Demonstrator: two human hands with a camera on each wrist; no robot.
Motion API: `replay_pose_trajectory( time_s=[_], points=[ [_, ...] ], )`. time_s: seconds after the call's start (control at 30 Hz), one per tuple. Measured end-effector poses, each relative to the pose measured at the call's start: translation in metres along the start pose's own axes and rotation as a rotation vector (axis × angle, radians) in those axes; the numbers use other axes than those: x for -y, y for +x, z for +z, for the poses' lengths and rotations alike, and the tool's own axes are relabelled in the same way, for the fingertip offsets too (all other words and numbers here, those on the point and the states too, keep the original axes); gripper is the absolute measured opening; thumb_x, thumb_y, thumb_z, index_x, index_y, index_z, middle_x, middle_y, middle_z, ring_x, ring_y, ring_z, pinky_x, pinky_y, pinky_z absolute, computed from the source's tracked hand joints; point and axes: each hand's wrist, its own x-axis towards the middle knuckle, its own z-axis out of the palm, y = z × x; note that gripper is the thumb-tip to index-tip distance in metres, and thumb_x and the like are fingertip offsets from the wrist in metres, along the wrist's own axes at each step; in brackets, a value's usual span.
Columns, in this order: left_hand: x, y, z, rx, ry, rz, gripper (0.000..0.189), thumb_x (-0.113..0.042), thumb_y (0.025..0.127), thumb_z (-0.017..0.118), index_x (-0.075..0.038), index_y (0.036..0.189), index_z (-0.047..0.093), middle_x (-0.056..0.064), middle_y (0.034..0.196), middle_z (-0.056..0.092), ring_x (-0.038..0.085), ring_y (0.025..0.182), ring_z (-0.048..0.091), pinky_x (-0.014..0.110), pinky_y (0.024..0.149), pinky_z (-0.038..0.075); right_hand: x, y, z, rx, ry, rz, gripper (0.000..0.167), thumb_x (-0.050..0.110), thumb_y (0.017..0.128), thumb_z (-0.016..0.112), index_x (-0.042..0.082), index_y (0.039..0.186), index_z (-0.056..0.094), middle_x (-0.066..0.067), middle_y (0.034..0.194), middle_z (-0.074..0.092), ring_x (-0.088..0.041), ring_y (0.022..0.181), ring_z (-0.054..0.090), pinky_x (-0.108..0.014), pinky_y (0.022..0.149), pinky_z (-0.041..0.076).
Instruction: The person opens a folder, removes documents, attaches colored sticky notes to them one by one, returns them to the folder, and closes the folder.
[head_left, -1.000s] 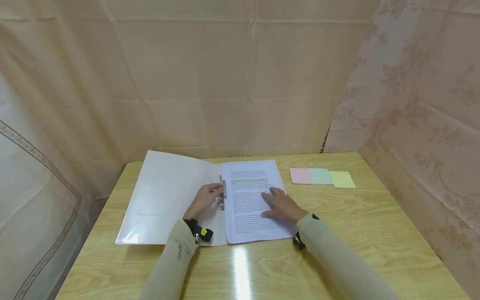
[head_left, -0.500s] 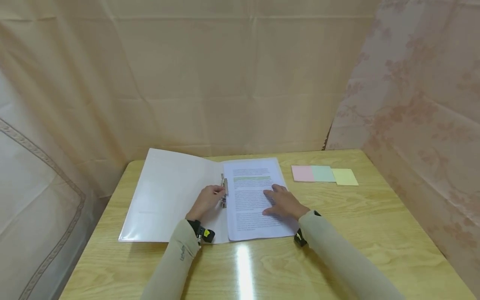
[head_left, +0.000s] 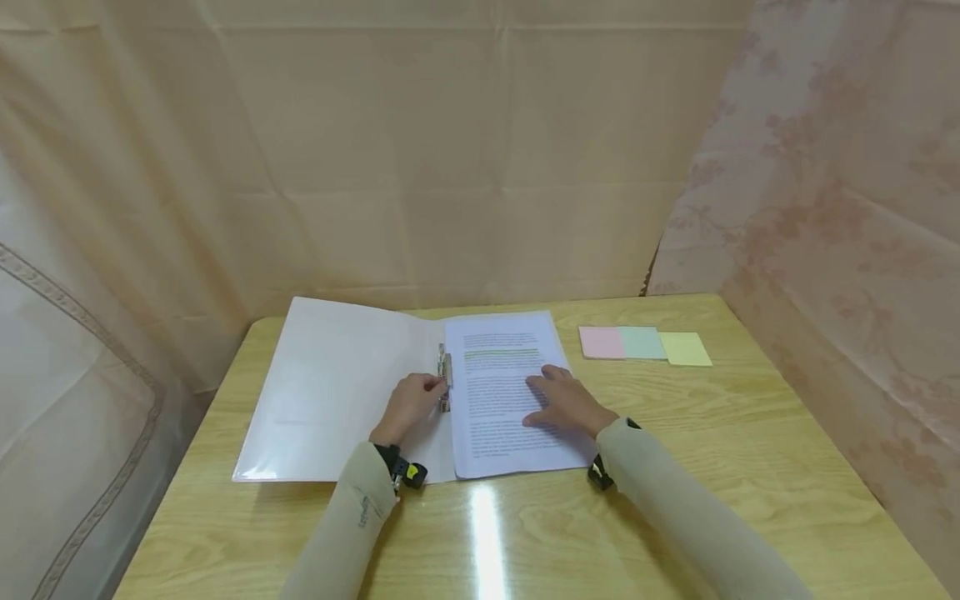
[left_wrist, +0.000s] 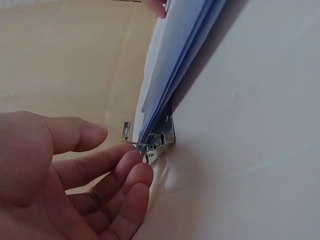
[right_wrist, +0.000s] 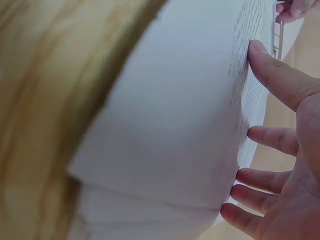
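An open white binder (head_left: 337, 392) lies on the table, with a stack of printed paper (head_left: 495, 400) on its right side. Green lines mark some text near the top of the sheet. My left hand (head_left: 411, 407) is at the metal clip (head_left: 446, 367) along the binder's spine. In the left wrist view, its curled fingers (left_wrist: 131, 162) are at the lower end of the metal clip (left_wrist: 162, 137), while the thumb stands apart. My right hand (head_left: 570, 404) rests with spread fingers on the right part of the paper stack (right_wrist: 170, 110).
Pink sticky notes (head_left: 602, 342), green sticky notes (head_left: 642, 342) and yellow sticky notes (head_left: 686, 349) lie in a row at the right rear of the wooden table (head_left: 712, 442). A beige curtain (head_left: 375, 167) hangs behind it, and a patterned cloth (head_left: 847, 233) on the right.
My left hand has shifted slightly down along the metal clip, toward the table's front edge. The right hand stays on the paper; the head view has moved a little.
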Motion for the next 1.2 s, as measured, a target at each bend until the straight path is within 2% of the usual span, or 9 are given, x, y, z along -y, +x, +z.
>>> replay_pose_trajectory(
  time_s=[0.13, 0.23, 0.37, 0.47, 0.6, 0.7, 0.9, 1.2],
  points=[
    [-0.001, -0.005, 0.001, -0.026, 0.040, 0.003, 0.026, -0.024, 0.095, 0.059, -0.004, 0.105, 0.072, 0.008, 0.096, 0.072, 0.021, 0.086, 0.059, 0.035, 0.079, 0.047, -0.001, -0.001, -0.001, -0.022, 0.004, -0.003, 0.078, 0.045, 0.081, 0.074, 0.007, 0.143, 0.047, -0.026, 0.153, 0.032, -0.044, 0.144, 0.026, -0.059, 0.113, 0.026],
    [-0.003, -0.008, 0.002, -0.021, 0.052, 0.015, 0.025, -0.023, 0.094, 0.060, -0.004, 0.103, 0.074, 0.006, 0.091, 0.073, 0.019, 0.083, 0.060, 0.032, 0.075, 0.046, -0.002, -0.002, -0.003, -0.074, 0.000, 0.019, 0.070, 0.044, 0.086, 0.070, 0.005, 0.141, 0.049, -0.026, 0.149, 0.038, -0.043, 0.140, 0.033, -0.057, 0.112, 0.030],
    [-0.006, -0.009, 0.005, -0.005, 0.055, 0.007, 0.024, -0.023, 0.094, 0.060, -0.005, 0.103, 0.074, 0.005, 0.091, 0.073, 0.017, 0.081, 0.060, 0.029, 0.071, 0.045, -0.001, -0.004, -0.008, -0.155, -0.003, 0.090, 0.059, 0.039, 0.092, 0.064, 0.001, 0.136, 0.052, -0.024, 0.139, 0.049, -0.040, 0.132, 0.043, -0.054, 0.108, 0.036],
    [-0.008, -0.010, 0.007, -0.001, 0.053, -0.004, 0.024, -0.022, 0.094, 0.060, -0.006, 0.103, 0.074, 0.004, 0.090, 0.072, 0.017, 0.079, 0.058, 0.026, 0.069, 0.043, 0.000, -0.005, -0.013, -0.187, 0.000, 0.174, 0.055, 0.035, 0.094, 0.061, -0.001, 0.135, 0.052, -0.024, 0.133, 0.053, -0.039, 0.125, 0.048, -0.052, 0.105, 0.039],
    [-0.006, -0.011, 0.011, -0.002, 0.055, 0.004, 0.022, -0.021, 0.093, 0.060, -0.006, 0.101, 0.075, 0.004, 0.088, 0.071, 0.016, 0.075, 0.056, 0.024, 0.064, 0.041, -0.002, -0.006, -0.014, -0.194, 0.014, 0.251, 0.054, 0.031, 0.094, 0.060, -0.004, 0.135, 0.051, -0.023, 0.127, 0.057, -0.037, 0.118, 0.052, -0.050, 0.100, 0.042],
    [-0.004, -0.011, 0.013, 0.005, 0.057, 0.008, 0.022, -0.020, 0.092, 0.061, -0.006, 0.102, 0.074, 0.005, 0.089, 0.070, 0.016, 0.074, 0.056, 0.024, 0.063, 0.040, -0.004, -0.005, -0.014, -0.190, 0.019, 0.253, 0.054, 0.029, 0.094, 0.061, -0.005, 0.135, 0.050, -0.024, 0.125, 0.058, -0.037, 0.116, 0.053, -0.050, 0.099, 0.043],
    [-0.004, -0.012, 0.018, 0.011, 0.093, 0.057, 0.026, -0.021, 0.090, 0.062, -0.005, 0.107, 0.074, 0.008, 0.100, 0.072, 0.017, 0.078, 0.057, 0.028, 0.069, 0.044, -0.008, -0.003, -0.014, -0.180, 0.021, 0.231, 0.057, 0.029, 0.094, 0.059, -0.006, 0.138, 0.047, -0.027, 0.129, 0.056, -0.041, 0.120, 0.052, -0.052, 0.102, 0.041],
    [-0.004, -0.011, 0.021, 0.033, 0.067, 0.077, 0.030, -0.021, 0.090, 0.063, -0.004, 0.113, 0.072, 0.011, 0.108, 0.071, 0.017, 0.083, 0.058, 0.029, 0.072, 0.046, -0.013, 0.003, -0.015, -0.203, 0.152, 0.305, 0.059, 0.028, 0.095, 0.059, -0.004, 0.141, 0.041, -0.028, 0.137, 0.052, -0.043, 0.128, 0.048, -0.053, 0.107, 0.038]
  ],
)
